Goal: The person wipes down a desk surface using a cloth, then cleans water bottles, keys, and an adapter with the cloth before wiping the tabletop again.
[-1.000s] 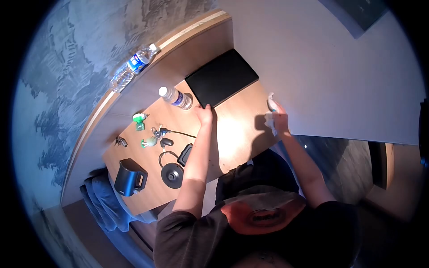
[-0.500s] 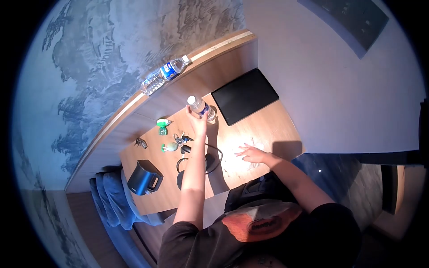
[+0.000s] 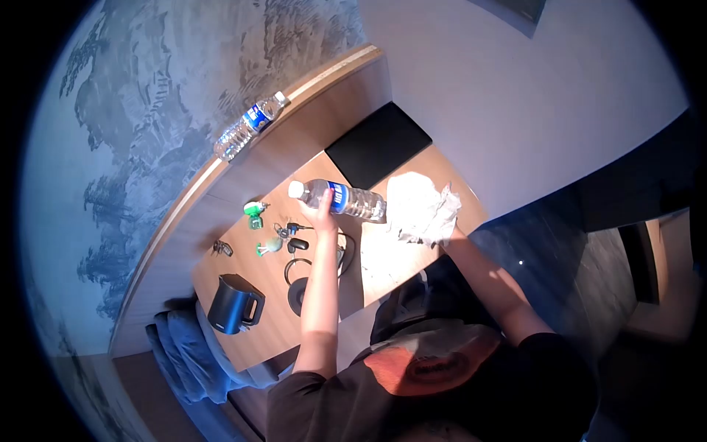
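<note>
My left hand is wrapped around a clear plastic water bottle with a white cap and blue label. The bottle is tipped on its side in the air, its cap toward the left and its base toward the right. A crumpled white tissue is held up by my right hand, close to the bottle's base; whether they touch I cannot tell. Most of the right hand's fingers are hidden behind the tissue.
On the wooden table are a dark kettle, a black tray-like panel, cables, a small green-and-clear bottle and keys. Another water bottle lies on the ledge. A blue cloth hangs at left.
My right hand, earlier flat on the table over the tissue, has lifted it up beside the bottle. The left hand has tipped the bottle from roughly upright onto its side. The view shifted slightly.
</note>
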